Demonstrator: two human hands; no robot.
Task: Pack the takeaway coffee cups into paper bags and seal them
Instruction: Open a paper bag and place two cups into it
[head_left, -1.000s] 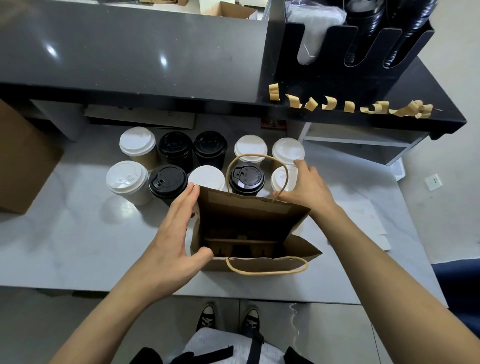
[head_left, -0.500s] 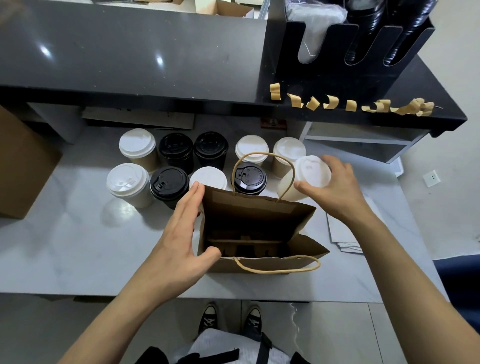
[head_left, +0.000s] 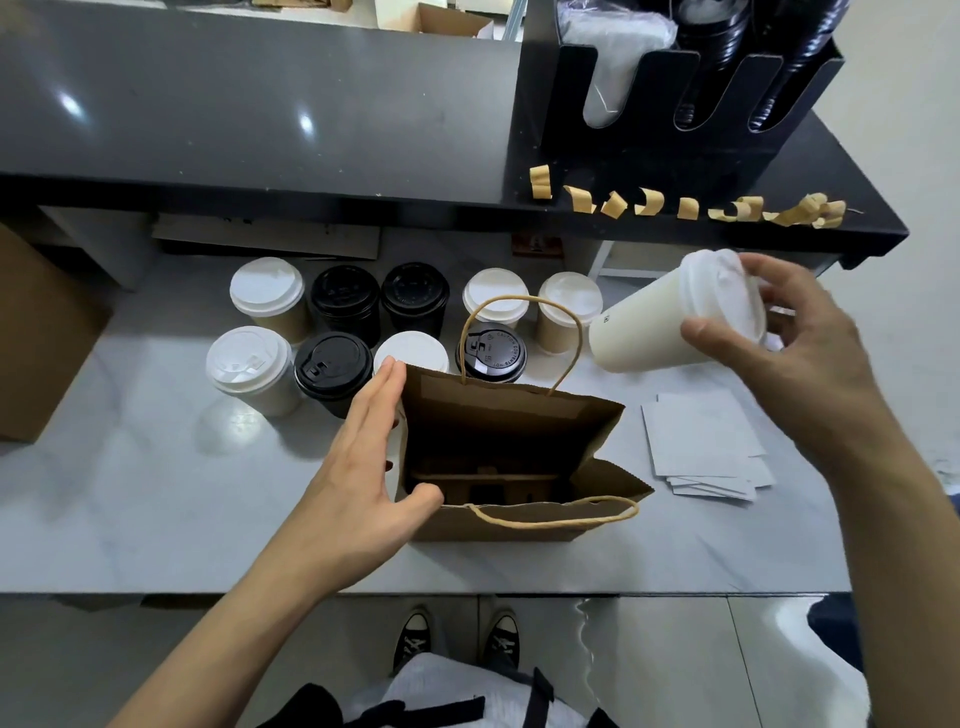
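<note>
An open brown paper bag with twine handles stands on the white counter, a cardboard cup divider visible inside. My left hand holds its left side, fingers straight along the wall and thumb hooked over the near rim. My right hand grips a white-lidded cream cup by its lid, tilted sideways in the air to the right of the bag. Behind the bag stand several cups with white lids and black lids.
A stack of white cards lies right of the bag. Brown tape strips hang along the dark upper shelf edge, under a black lid and cup organiser. A cardboard box sits at the far left.
My right hand lifted the white cup from the group behind the bag, carried it up and to the right, and tipped it sideways. My left hand stayed on the bag.
</note>
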